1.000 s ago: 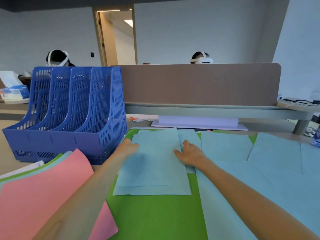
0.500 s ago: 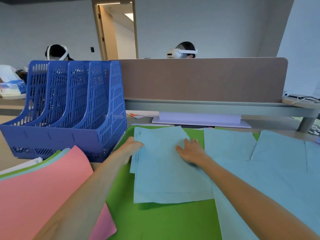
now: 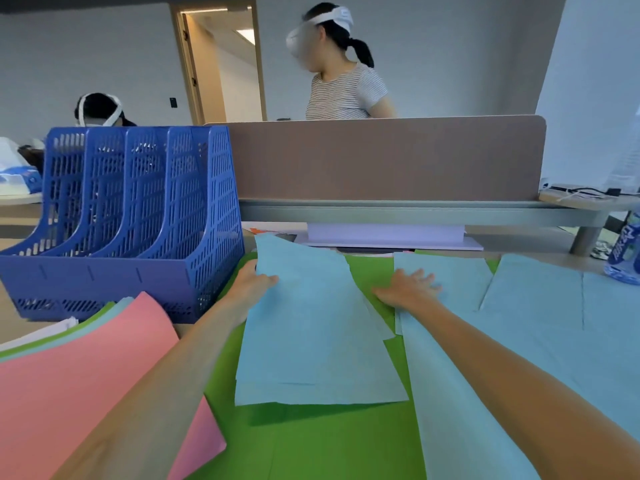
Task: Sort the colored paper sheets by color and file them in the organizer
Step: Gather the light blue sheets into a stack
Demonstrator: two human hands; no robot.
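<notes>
A small pile of light blue sheets lies on green paper in the middle of the desk. My left hand pinches its far left edge, thumb on top. My right hand rests flat, fingers spread, on another light blue sheet just to the right. More blue sheets cover the right side. A pink sheet tops a mixed stack at the near left. The blue slotted organizer stands at the far left; I see no paper in its slots.
A brown divider panel and grey rail close off the desk's far side, with a white flat object beneath. A water bottle stands at the far right edge. Two people wearing headsets are behind the divider.
My left hand has taken hold of the blue pile's left edge and the pile has turned. My right hand slid right onto the neighbouring blue sheet. A person behind the divider stood up.
</notes>
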